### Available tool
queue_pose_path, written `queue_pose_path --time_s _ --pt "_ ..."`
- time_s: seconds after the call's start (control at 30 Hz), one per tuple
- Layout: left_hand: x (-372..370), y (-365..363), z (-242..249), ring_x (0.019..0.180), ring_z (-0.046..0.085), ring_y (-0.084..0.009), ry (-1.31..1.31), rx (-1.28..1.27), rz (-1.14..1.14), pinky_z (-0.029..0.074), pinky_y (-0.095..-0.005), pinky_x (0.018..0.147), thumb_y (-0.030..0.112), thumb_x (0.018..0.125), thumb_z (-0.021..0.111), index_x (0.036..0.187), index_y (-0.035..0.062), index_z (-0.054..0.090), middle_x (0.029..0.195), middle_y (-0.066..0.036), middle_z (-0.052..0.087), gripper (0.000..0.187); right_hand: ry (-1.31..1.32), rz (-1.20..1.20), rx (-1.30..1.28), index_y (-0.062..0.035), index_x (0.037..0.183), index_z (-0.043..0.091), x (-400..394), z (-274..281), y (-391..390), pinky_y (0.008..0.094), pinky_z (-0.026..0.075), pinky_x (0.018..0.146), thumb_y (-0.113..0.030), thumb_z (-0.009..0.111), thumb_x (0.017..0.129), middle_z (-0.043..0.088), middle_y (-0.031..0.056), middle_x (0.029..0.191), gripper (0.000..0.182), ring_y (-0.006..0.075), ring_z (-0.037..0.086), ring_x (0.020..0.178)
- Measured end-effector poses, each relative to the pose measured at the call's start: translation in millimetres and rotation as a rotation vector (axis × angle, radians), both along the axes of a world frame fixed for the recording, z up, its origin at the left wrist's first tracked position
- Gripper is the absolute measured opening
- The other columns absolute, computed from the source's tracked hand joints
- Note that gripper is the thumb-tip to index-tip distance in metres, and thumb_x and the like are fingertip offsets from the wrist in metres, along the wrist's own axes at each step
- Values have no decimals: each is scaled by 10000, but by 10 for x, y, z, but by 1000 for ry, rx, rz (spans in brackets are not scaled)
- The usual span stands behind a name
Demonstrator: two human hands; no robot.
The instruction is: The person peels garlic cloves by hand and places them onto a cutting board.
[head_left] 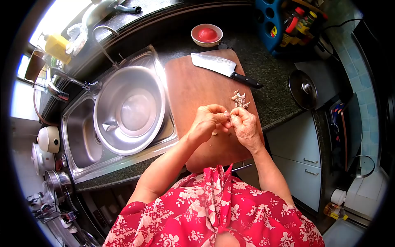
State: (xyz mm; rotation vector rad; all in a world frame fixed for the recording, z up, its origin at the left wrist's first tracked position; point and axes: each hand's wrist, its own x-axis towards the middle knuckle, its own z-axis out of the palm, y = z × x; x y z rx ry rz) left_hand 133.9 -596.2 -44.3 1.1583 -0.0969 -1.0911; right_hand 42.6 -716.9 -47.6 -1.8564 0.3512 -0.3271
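Note:
Over the wooden cutting board (185,90), my two hands meet with their fingertips close together. My left hand (207,122) pinches a small garlic clove, mostly covered by the fingers. Pressed against the same clove are the thumb and curled fingers of my right hand (246,126). Just beyond the right hand lies a small pile of garlic cloves (240,99) on the board. A pale bit (214,133) rests under the left hand. Farther up the board is a cleaver (216,64), its black handle pointing right over the board's edge.
Left of the board, a large metal basin (156,103) sits on the double sink (84,144) below a faucet (61,95). Behind the board stands a bowl (207,35) with something red inside. A blue bottle rack (269,24) and a pot lid (303,89) are to the right.

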Motion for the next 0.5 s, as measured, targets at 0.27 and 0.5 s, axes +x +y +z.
queue_pose_path --time_s 0.27,0.5 --pt "-30 -40 -97 567 563 -152 310 -94 104 475 -237 495 71 816 579 897 -31 550 741 -95 594 134 82 -34 669 -6 794 539 -19 5 -134 184 366 377 -44 465 845 512 18 612 98 45 443 456" --pt "-79 -64 -93 534 535 -120 -22 19 164 436 -211 456 78 798 608 844 -42 591 687 -84 594 129 133 66 290 -19 880 572 -12 38 -58 185 379 443 -58 515 837 552 -1 665 82 34 463 502"
